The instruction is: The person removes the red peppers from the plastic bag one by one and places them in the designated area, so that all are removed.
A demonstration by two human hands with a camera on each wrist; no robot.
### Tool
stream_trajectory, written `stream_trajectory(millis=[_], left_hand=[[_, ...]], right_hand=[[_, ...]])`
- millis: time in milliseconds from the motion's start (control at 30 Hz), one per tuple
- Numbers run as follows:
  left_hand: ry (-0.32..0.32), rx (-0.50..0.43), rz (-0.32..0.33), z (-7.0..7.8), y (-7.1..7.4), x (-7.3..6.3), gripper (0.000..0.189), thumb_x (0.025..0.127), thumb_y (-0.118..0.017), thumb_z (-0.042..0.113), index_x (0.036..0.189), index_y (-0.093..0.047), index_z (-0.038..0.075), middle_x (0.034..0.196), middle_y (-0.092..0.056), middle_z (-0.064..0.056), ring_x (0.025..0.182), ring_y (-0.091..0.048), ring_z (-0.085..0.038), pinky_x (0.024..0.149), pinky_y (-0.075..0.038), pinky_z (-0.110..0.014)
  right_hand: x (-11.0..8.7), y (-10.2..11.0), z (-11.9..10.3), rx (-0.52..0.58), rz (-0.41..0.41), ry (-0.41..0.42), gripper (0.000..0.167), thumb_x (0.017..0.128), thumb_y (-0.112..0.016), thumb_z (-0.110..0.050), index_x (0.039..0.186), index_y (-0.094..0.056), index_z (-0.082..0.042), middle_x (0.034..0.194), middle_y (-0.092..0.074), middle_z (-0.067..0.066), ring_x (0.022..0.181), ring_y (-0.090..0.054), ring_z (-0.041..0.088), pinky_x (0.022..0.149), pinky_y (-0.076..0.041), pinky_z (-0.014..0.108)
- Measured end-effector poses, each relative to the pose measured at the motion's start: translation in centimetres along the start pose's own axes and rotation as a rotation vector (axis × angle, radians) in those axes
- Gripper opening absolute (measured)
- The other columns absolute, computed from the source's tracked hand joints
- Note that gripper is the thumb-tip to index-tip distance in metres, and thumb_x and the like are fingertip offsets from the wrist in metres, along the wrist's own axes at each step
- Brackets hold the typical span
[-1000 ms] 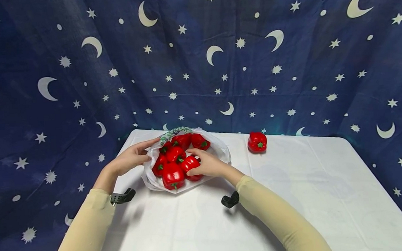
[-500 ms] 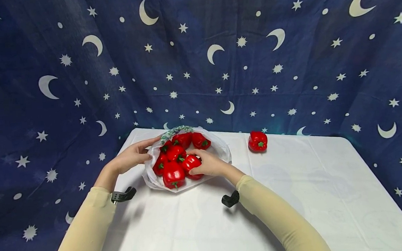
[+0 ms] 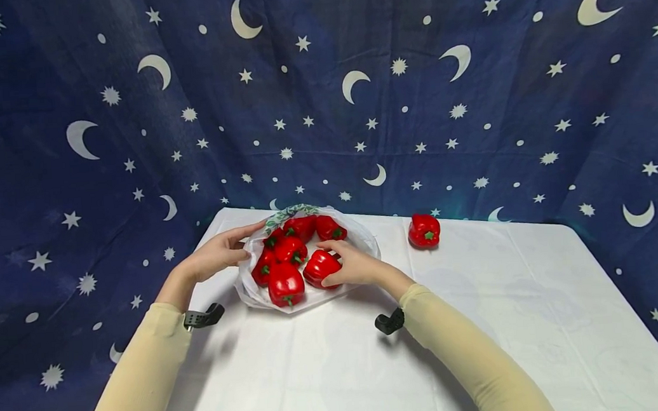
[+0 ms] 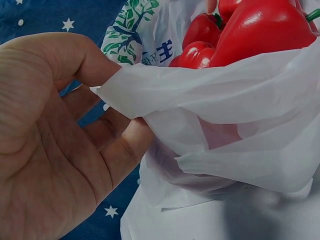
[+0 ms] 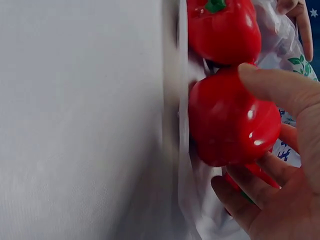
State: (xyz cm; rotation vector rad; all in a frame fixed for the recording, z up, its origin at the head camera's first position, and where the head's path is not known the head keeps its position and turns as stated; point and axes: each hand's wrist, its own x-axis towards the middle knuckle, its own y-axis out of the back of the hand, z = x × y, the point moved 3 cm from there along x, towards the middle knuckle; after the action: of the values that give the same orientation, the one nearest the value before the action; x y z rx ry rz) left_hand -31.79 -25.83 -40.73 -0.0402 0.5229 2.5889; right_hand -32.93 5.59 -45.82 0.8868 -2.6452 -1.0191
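A white plastic bag (image 3: 360, 238) with a green leaf print lies open on the table, with several red bell peppers inside, among them one at the front (image 3: 285, 285). My left hand (image 3: 218, 254) holds the bag's left rim; in the left wrist view the bag's edge (image 4: 132, 95) sits between thumb and fingers. Inside the bag, my right hand (image 3: 359, 266) grips a red bell pepper (image 3: 321, 268) at the right of the group. In the right wrist view, my thumb lies over that bell pepper (image 5: 230, 120) and the fingers curl under it.
Another red bell pepper (image 3: 424, 232) stands on the white-covered table (image 3: 513, 294), to the right of the bag near the back edge. Behind the table hangs a dark blue curtain (image 3: 309, 86) with moons and stars.
My right hand has moved a little to the right with the bell pepper, which now stands apart from the front one. The left hand stays at the bag's rim.
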Motion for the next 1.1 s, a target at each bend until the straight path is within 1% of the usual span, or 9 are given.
stream_trajectory(millis=[233,400,533,667,767,833,900,1000,1100], left_hand=[[-0.008,-0.002,-0.007,0.2,0.0,-0.1,0.070,0.097,-0.053,-0.001,0.160,-0.038,0.022,0.166,-0.025,-0.012,0.132,-0.043,-0.037,0.089,-0.054,-0.035],[-0.019,-0.008,-0.011,0.2,0.0,-0.2,0.069,0.097,-0.053,-0.001,0.160,-0.038,0.021,0.166,-0.025,-0.012,0.128,-0.043,-0.034,0.087,-0.052,-0.035],[-0.013,0.005,-0.005,0.2,-0.1,-0.3,0.068,0.097,-0.054,0.000,0.160,-0.039,0.021,0.165,-0.026,-0.012,0.127,-0.043,-0.034,0.089,-0.052,-0.036],[-0.013,0.000,-0.007,0.2,-0.1,-0.3,0.068,0.097,-0.053,-0.001,0.160,-0.039,0.022,0.165,-0.026,-0.011,0.128,-0.044,-0.034,0.089,-0.053,-0.036],[-0.018,0.000,-0.010,0.2,-0.1,-0.3,0.069,0.097,-0.053,-0.001,0.160,-0.039,0.022,0.166,-0.025,-0.011,0.126,-0.044,-0.034,0.087,-0.053,-0.035],[-0.018,0.002,-0.010,0.3,-0.1,-0.3,0.069,0.097,-0.053,-0.001,0.160,-0.039,0.022,0.166,-0.025,-0.011,0.127,-0.044,-0.034,0.087,-0.053,-0.035],[-0.018,0.000,-0.011,0.3,-0.1,-0.3,0.069,0.097,-0.053,-0.001,0.160,-0.038,0.022,0.166,-0.025,-0.011,0.128,-0.043,-0.034,0.087,-0.053,-0.035],[-0.016,-0.008,-0.016,0.4,-0.1,-0.3,0.069,0.097,-0.052,-0.002,0.160,-0.038,0.021,0.166,-0.024,-0.011,0.129,-0.043,-0.035,0.087,-0.054,-0.035],[-0.012,-0.012,-0.018,0.3,-0.1,-0.3,0.069,0.097,-0.053,-0.001,0.160,-0.038,0.021,0.166,-0.024,-0.011,0.131,-0.043,-0.035,0.088,-0.054,-0.036]], right_hand=[[-0.3,0.4,0.4,-0.058,0.007,-0.016,0.078,0.080,-0.084,-0.017,0.150,-0.048,-0.021,0.143,-0.050,0.006,0.128,-0.048,0.024,0.102,-0.048,0.045],[-0.3,1.0,0.5,-0.117,0.024,0.032,0.074,0.083,-0.069,0.000,0.151,-0.052,-0.024,0.149,-0.049,0.007,0.133,-0.046,0.027,0.108,-0.041,0.047],[-0.3,1.1,0.5,-0.152,0.032,0.084,0.076,0.083,-0.058,0.007,0.153,-0.050,-0.019,0.154,-0.045,0.010,0.141,-0.040,0.029,0.115,-0.034,0.048],[-0.3,1.0,0.6,-0.172,0.055,0.080,0.071,0.086,-0.061,-0.004,0.155,-0.046,-0.014,0.155,-0.044,0.010,0.143,-0.038,0.029,0.115,-0.033,0.048],[-0.5,0.9,0.5,-0.204,0.106,0.029,0.069,0.091,-0.069,-0.030,0.155,-0.046,-0.016,0.154,-0.045,0.008,0.142,-0.038,0.028,0.113,-0.036,0.049],[-0.6,0.8,0.4,-0.239,0.157,-0.011,0.075,0.088,-0.073,-0.049,0.153,-0.049,-0.020,0.152,-0.046,0.006,0.140,-0.039,0.026,0.111,-0.038,0.051],[-0.6,0.6,0.3,-0.266,0.208,-0.047,0.080,0.082,-0.074,-0.061,0.149,-0.052,-0.023,0.149,-0.047,0.004,0.138,-0.040,0.024,0.107,-0.042,0.053],[-0.5,0.4,0.2,-0.288,0.260,-0.053,0.079,0.077,-0.078,-0.062,0.142,-0.057,-0.022,0.142,-0.051,0.004,0.131,-0.044,0.023,0.102,-0.045,0.053],[-0.4,0.2,0.3,-0.293,0.269,-0.039,0.070,0.078,-0.081,-0.054,0.137,-0.061,-0.020,0.135,-0.054,0.004,0.126,-0.047,0.023,0.100,-0.047,0.050]])
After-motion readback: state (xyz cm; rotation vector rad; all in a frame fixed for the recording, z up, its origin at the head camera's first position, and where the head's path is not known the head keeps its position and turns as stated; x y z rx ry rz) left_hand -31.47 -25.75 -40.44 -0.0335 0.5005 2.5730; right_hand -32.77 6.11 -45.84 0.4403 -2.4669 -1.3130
